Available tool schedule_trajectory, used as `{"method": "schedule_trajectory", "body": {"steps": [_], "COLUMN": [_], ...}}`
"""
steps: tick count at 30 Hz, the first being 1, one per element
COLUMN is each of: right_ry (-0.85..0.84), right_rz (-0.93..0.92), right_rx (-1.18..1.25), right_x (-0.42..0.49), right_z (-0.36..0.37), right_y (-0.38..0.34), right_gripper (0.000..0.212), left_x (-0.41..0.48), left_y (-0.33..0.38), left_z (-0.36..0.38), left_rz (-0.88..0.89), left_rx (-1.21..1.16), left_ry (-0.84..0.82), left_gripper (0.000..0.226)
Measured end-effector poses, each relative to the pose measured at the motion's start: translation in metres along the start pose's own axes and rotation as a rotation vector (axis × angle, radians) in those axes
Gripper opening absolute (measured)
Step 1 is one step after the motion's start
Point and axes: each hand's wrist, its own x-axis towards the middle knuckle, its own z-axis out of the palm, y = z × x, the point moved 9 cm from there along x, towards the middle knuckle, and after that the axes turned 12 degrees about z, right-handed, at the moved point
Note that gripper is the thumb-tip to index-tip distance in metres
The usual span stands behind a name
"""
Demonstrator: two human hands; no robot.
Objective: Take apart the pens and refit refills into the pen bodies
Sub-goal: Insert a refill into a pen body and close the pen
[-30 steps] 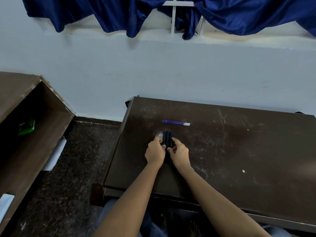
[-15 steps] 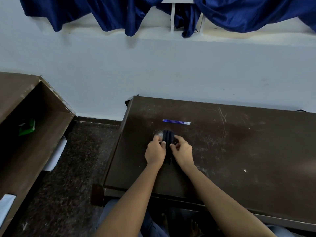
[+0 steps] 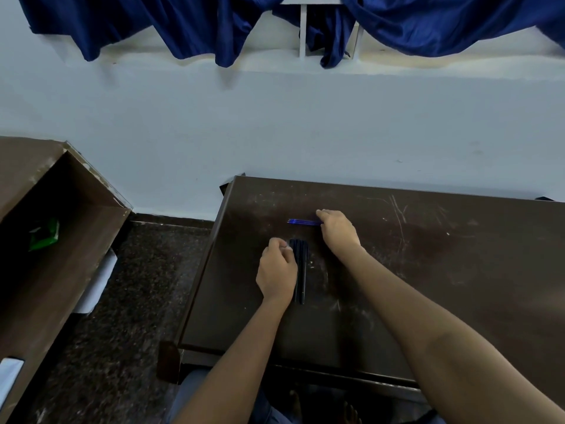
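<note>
A bundle of dark pen bodies (image 3: pixel 299 264) lies lengthwise on the dark brown desk (image 3: pixel 428 286). My left hand (image 3: pixel 276 270) rests against the bundle's left side, its fingers curled at the top end. Farther back lie thin blue refills (image 3: pixel 301 222), side by side and pointing left. My right hand (image 3: pixel 337 229) covers their right ends, with the fingers closed down over them. Whether the refills are lifted off the desk I cannot tell.
A white wall stands behind the desk, with blue curtains (image 3: pixel 214 22) hanging above. To the left is an open brown wooden box (image 3: pixel 61 240) holding a green item (image 3: pixel 44 234). Dark speckled floor (image 3: pixel 128 301) lies between box and desk.
My right hand has left the pen bundle and moved forward and right onto the blue refills. My left hand has stayed at the bundle.
</note>
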Motion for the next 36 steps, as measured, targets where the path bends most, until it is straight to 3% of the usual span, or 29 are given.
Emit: {"method": "schedule_trajectory", "body": {"steps": [6, 13, 17, 23, 36], "right_ry": [-0.101, -0.005, 0.054, 0.061, 0.078], "right_rz": [-0.054, 0.046, 0.162, 0.351, 0.467], "right_rx": [-0.209, -0.278, -0.203, -0.105, 0.085], "right_x": [0.018, -0.01, -0.035, -0.084, -0.126], "right_z": [0.015, 0.006, 0.006, 0.006, 0.011], "right_y": [-0.013, 0.023, 0.047, 0.083, 0.099], "right_gripper": [0.035, 0.029, 0.027, 0.025, 0.025], "left_x": [0.008, 0.001, 0.001, -0.031, -0.048], "left_y": [0.005, 0.019, 0.025, 0.059, 0.075], "left_z": [0.006, 0.047, 0.083, 0.113, 0.126], "left_rz": [0.004, -0.057, -0.089, 0.029, 0.121], "left_rx": [-0.014, -0.236, -0.288, -0.109, -0.016], "left_ry": [-0.033, -0.179, -0.36, -0.578, -0.631], "left_gripper": [0.017, 0.027, 0.045, 0.051, 0.046]}}
